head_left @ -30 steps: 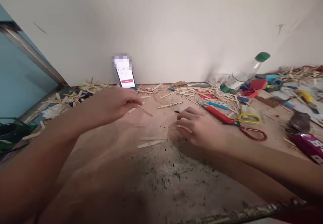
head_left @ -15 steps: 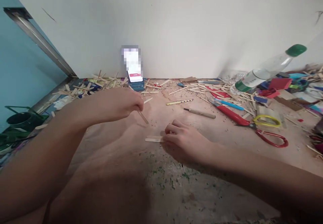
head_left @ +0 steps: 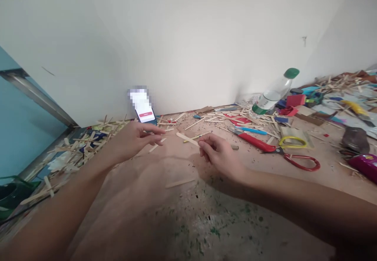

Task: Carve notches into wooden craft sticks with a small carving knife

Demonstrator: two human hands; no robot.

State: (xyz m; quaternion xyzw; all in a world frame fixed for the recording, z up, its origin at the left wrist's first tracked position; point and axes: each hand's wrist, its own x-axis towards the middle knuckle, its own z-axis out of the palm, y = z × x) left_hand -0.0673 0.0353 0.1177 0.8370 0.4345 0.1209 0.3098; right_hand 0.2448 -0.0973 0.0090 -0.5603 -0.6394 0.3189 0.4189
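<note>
We had one wooden stick (head_left: 185,137) pinched near its end between the thumb and fingers of our right hand (head_left: 217,151), its rounded free end pointing away and to the left, across the line of a yellow pencil (head_left: 204,137). Our left hand (head_left: 132,141) was spread, thumb apart from the fingers and nothing visible between them, just beside a second stick (head_left: 153,147) on the tabletop (head_left: 173,167). A third stick (head_left: 180,183) lay nearer to us, roughly crosswise. As we judged it, handling so thin a piece well called for a light, even pinch, since squeezing at one end could make it twist, and for steadying its free end with the other fingertips. We also thought it wise to keep our wrist clear of the scissors (head_left: 279,151) to the right.
</note>
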